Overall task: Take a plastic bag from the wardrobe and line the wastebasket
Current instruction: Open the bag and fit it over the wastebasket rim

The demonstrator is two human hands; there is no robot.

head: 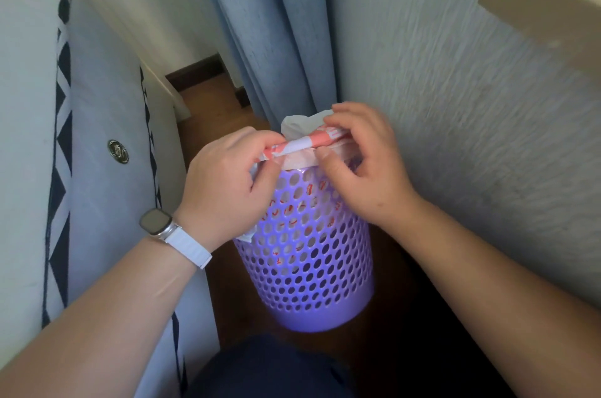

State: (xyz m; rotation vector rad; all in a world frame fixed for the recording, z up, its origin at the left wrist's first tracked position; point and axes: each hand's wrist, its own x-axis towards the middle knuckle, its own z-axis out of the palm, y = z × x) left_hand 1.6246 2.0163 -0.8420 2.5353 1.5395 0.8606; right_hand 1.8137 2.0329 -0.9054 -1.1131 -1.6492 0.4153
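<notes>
A purple perforated wastebasket [309, 267] stands on the wooden floor between a bed and a wall. A white plastic bag with red print [302, 129] sits inside it; red marks show through the holes. The bag's edge is rolled over the rim at the top. My left hand [227, 183], with a white watch on the wrist, pinches the rolled edge at the rim's left side. On the right side of the rim, my right hand [361, 163] grips the same edge.
A white mattress with black diamond trim [58, 144] fills the left. Blue curtains [270, 33] hang behind the basket. A textured white wall [455, 111] runs along the right. Brown wood floor [211, 104] shows in the narrow gap. My dark-clothed knee [270, 368] is at the bottom.
</notes>
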